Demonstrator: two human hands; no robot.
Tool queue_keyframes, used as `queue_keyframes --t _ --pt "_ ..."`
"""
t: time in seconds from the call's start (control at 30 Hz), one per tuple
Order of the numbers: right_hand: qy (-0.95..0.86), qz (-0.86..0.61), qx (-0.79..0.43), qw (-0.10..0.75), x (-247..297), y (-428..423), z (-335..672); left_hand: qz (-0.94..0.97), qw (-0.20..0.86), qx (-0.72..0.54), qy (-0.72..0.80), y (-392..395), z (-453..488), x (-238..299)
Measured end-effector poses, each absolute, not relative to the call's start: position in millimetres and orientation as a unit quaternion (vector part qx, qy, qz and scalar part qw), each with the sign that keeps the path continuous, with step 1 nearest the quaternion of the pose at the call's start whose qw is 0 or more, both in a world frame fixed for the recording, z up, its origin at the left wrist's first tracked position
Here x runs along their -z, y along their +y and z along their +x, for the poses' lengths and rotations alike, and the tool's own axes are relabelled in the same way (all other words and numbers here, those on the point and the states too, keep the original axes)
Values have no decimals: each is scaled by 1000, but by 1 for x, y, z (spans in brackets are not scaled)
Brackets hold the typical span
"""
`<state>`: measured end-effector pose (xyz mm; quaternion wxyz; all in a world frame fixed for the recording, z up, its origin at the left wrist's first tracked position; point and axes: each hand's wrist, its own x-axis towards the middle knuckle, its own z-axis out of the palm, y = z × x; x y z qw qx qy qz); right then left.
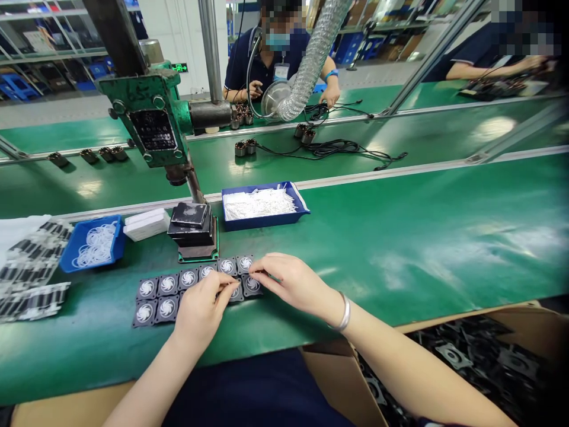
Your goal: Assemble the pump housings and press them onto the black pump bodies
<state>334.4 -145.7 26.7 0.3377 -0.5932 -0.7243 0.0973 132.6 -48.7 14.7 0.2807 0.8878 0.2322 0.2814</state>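
Near the middle of the near edge of the green bench top [400, 249], the small black square plastic fans with white swirl rotors [168, 284] lie flat in two rows, each touching the next. The left hand [202, 308] is curled over the front row with its fingertips down on the pieces there. It hides a few of them, and I cannot tell whether it pinches one or only presses. The right hand [288, 281], with a silver bangle [344, 311] at the wrist, has thumb and forefinger closed on the edge of the fan at the right end of the block. Every visible fan has its rotor face up. The block's long axis runs left to right along the near edge, and its right end sits slightly farther from that edge than its left. The work in hand looks like squaring up this right end. It is probably done best by steadying the front row with the left fingertips while the right pinch slides its piece flush, edge to edge. The grip should stay on the black frame rather than the white blades, and the piece should stay flat so it does not ride up over the one beside it. Just behind the rows stands a green hand press [153, 118] over a stacked black block [193, 222]. A blue tray of white pins [262, 204] sits to the right of the press. A blue tray of white rings [93, 243] sits towards the left edge. Below the near right corner, an open cardboard box of black frames [466, 356] is within reach.
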Motion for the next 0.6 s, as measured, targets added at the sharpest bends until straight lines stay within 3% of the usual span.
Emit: queue_keyframes --t 0.13,0.33,0.6 --pt "-741 -598 -76 295 -27 -145 334 886 286 -276 238 -49 133 -15" --pt "-676 -619 -85 390 -38 -148 338 906 238 -292 192 -46 135 -17" --pt "-646 -626 -132 416 -25 -151 346 923 163 -310 161 -42 123 -29"
